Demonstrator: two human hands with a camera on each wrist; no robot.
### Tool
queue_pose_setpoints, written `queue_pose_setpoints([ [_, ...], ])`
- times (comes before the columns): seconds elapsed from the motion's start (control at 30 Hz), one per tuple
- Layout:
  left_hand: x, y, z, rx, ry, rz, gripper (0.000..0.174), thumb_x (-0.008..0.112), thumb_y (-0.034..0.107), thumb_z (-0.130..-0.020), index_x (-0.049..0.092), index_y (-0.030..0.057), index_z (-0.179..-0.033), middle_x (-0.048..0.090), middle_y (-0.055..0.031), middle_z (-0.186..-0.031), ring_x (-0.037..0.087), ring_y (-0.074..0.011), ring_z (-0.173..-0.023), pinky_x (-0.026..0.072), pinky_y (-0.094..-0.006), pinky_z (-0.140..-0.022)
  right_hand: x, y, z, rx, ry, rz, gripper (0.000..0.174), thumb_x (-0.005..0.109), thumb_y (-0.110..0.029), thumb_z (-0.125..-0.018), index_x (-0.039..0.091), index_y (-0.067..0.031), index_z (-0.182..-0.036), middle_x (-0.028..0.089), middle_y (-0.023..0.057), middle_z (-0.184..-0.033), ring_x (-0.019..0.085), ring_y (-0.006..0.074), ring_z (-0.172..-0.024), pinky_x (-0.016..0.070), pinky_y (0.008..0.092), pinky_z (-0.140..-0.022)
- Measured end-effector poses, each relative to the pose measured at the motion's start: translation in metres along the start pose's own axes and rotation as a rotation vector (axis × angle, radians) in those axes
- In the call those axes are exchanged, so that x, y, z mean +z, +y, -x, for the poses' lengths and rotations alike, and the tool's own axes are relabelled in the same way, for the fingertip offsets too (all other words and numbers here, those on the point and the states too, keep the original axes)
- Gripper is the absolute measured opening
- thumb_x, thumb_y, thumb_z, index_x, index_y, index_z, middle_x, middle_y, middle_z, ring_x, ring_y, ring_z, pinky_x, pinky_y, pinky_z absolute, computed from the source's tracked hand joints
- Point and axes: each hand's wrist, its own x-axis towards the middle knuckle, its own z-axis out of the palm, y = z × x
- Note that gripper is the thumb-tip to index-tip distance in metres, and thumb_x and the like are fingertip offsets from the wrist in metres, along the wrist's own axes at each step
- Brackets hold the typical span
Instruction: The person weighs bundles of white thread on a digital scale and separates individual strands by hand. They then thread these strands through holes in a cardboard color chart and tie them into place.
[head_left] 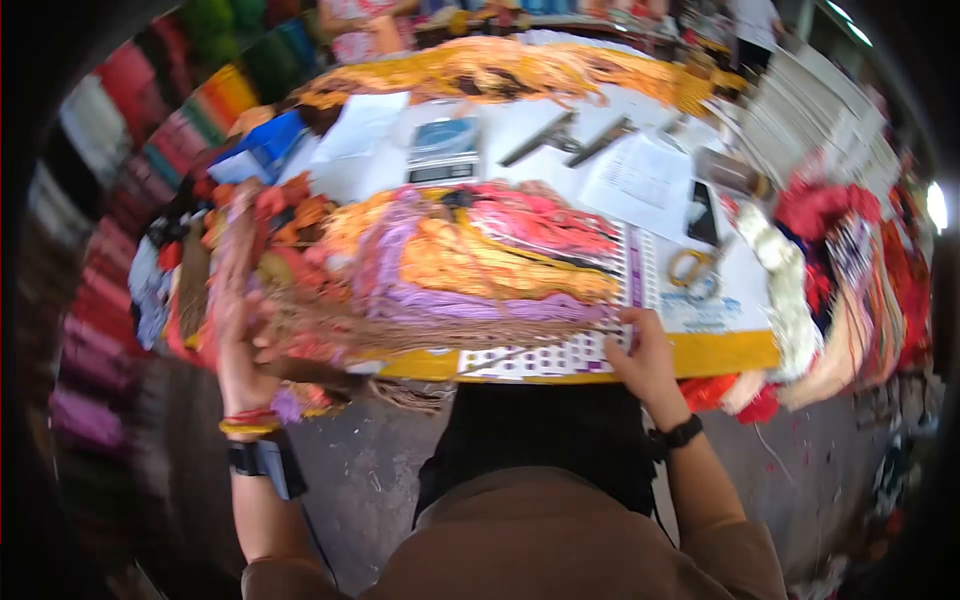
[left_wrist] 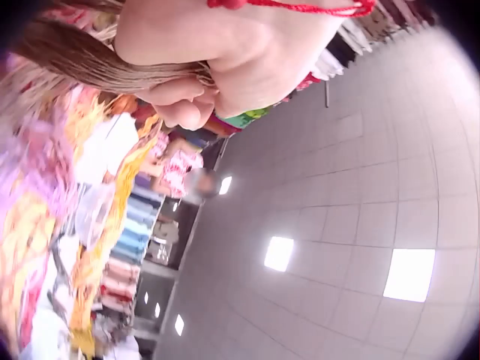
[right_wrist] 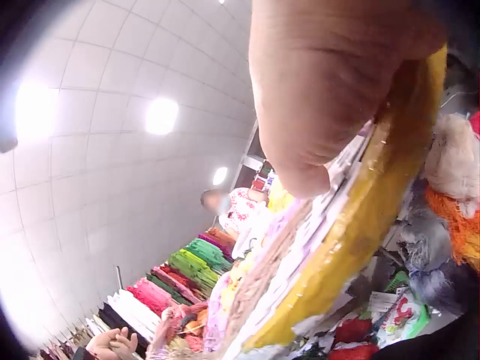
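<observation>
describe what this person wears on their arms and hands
Brown sleeves end above the forearms. The left hand is bare, with a red band, yellow band and black strap behind it. The right hand is bare; its wrist has a black band. Dark cables trail below.

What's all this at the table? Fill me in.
A person's left hand has a grip on a bundle of thin brown yarn strands, which stretch across the near side of the white table with a yellow edge. The right hand is at that edge, near the strands' other end; whether it pinches them is unclear. Bright orange yarn and soft purple yarn lie just beyond.
</observation>
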Motion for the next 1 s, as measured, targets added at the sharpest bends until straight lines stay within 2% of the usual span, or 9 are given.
queue_pose_setpoints([
  [0.27, 0.072, -0.067, 0.052, -0.428, -0.309, 0.536, 0.025, 0.054, 0.029, -0.088, 0.059, 0.0055, -0.093, 0.052, 0.0005, -0.068, 0.039, -0.0061, -0.05, 0.0299, -0.0168, -0.042, 0.094, -0.164, -0.001, -0.74, -0.624, -0.672, 0.045, 0.067, -0.024, -0.075, 0.05, -0.0009, -0.11, 0.057, 0.0124, -0.097, 0.057, 0.0258, -0.085, 0.0449, 0.0341, -0.078],
  [0.37, 0.076, -0.051, 0.053, -0.404, -0.311, 0.548, 0.026, 0.054, 0.029, -0.088, 0.057, 0.0037, -0.093, 0.051, -0.0005, -0.068, 0.042, -0.0081, -0.055, 0.0347, -0.0182, -0.046, 0.118, -0.189, 0.019, -0.572, -1.02, -0.859, 0.029, 0.061, -0.028, -0.081, 0.056, -0.0002, -0.087, 0.056, 0.0068, -0.071, 0.057, 0.0165, -0.069, 0.0459, 0.0302, -0.062],
  [0.47, 0.052, -0.03, 0.055, -0.072, -0.499, 0.056, 0.053, 0.057, 0.034, -0.084, 0.042, 0.0036, -0.125, 0.052, -0.0083, -0.111, 0.05, -0.0166, -0.094, 0.0423, -0.03, -0.079, 0.098, -0.207, 0.008, -0.223, -1.22, -0.713, 0.016, 0.055, -0.021, -0.087, 0.056, -0.0046, -0.087, 0.055, -0.0004, -0.069, 0.052, 0.0072, -0.06, 0.0421, 0.0232, -0.054],
  [0.53, 0.037, -0.031, 0.059, -0.013, -0.751, -0.323, 0.076, 0.06, 0.042, -0.08, 0.027, -0.0003, -0.134, 0.036, -0.014, -0.133, 0.036, -0.0258, -0.122, 0.0291, -0.0397, -0.101, 0.083, -0.222, -0.002, -0.327, -1.136, -0.642, 0.018, 0.053, -0.02, -0.087, 0.055, -0.0044, -0.08, 0.053, 0.0, -0.065, 0.052, 0.0069, -0.059, 0.0424, 0.024, -0.054],
  [0.67, 0.047, -0.02, 0.068, 0.142, -0.773, -0.444, 0.077, 0.059, 0.043, -0.081, 0.026, -0.0018, -0.134, 0.034, -0.0155, -0.135, 0.034, -0.0269, -0.124, 0.0278, -0.041, -0.102, 0.081, -0.229, -0.003, -0.693, -0.888, -0.612, 0.018, 0.058, -0.017, -0.082, 0.055, 0.0005, -0.086, 0.057, 0.0077, -0.082, 0.056, 0.016, -0.083, 0.0455, 0.0314, -0.074],
  [0.77, 0.053, -0.006, 0.064, 0.146, -0.678, -0.31, 0.07, 0.053, 0.043, -0.084, 0.029, -0.0007, -0.133, 0.037, -0.0159, -0.133, 0.037, -0.0264, -0.122, 0.0292, -0.0402, -0.101, 0.068, -0.238, 0.001, -0.718, -0.169, -0.59, 0.018, 0.063, -0.014, -0.075, 0.054, -0.0035, -0.087, 0.057, 0.0094, -0.078, 0.059, 0.0234, -0.072, 0.0464, 0.0341, -0.064],
  [0.8, 0.054, -0.005, 0.059, 0.175, -0.682, -0.318, 0.069, 0.052, 0.044, -0.085, 0.029, -0.0003, -0.133, 0.038, -0.0162, -0.132, 0.037, -0.0264, -0.122, 0.0302, -0.0394, -0.1, 0.062, -0.242, 0.005, -0.72, -0.17, -0.587, 0.018, 0.063, -0.014, -0.075, 0.054, -0.0035, -0.087, 0.057, 0.0094, -0.078, 0.059, 0.0234, -0.072, 0.0464, 0.0341, -0.064],
  [0.93, 0.083, 0.0, 0.068, 0.045, -0.738, -0.252, 0.067, 0.048, 0.046, -0.086, 0.03, 0.0003, -0.133, 0.041, -0.0167, -0.13, 0.041, -0.0262, -0.118, 0.0337, -0.0372, -0.097, 0.059, -0.246, 0.029, -0.768, -1.062, -0.484, 0.013, 0.061, -0.009, -0.078, 0.056, -0.0043, -0.088, 0.058, 0.0048, -0.072, 0.056, 0.0122, -0.063, 0.0448, 0.0277, -0.057],
  [1.0, 0.094, 0.005, 0.072, -0.013, -0.75, -0.092, 0.063, 0.043, 0.046, -0.089, 0.032, 0.0003, -0.132, 0.042, -0.0172, -0.128, 0.046, -0.0258, -0.114, 0.036, -0.0353, -0.095, 0.088, -0.228, 0.027, -0.67, -0.902, -0.503, 0.012, 0.059, -0.01, -0.079, 0.056, -0.0032, -0.088, 0.059, 0.0057, -0.07, 0.057, 0.0116, -0.064, 0.0447, 0.0281, -0.057],
])
